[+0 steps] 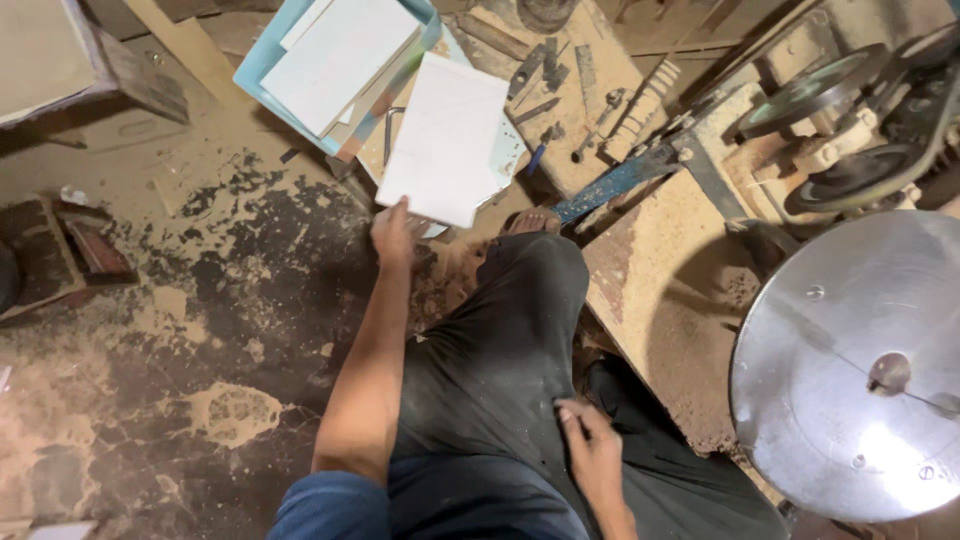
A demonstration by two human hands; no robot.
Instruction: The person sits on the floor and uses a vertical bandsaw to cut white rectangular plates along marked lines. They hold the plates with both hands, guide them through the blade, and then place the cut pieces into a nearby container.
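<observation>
White sheet (448, 140) pinched at its near edge by our left hand (392, 233), over a sawdust-strewn floor (200, 300).

We reach fwd w/ the left arm; fingers closed on the sheet's lower edge, sheet tilted up & away from us, overlapping a stack of pale panels (335, 65) lying on the floor just beyond. Right hand (590, 450) rests on our dark trouser thigh, fingers loosely spread, holding nothing. Our sandalled foot (532, 220) sits just right of the sheet's bottom corner. At right, a big round metal disc (850, 370) beside a dust-coated wooden machine base (660, 290); small tools lie on a board (580, 100) behind the sheet.
</observation>
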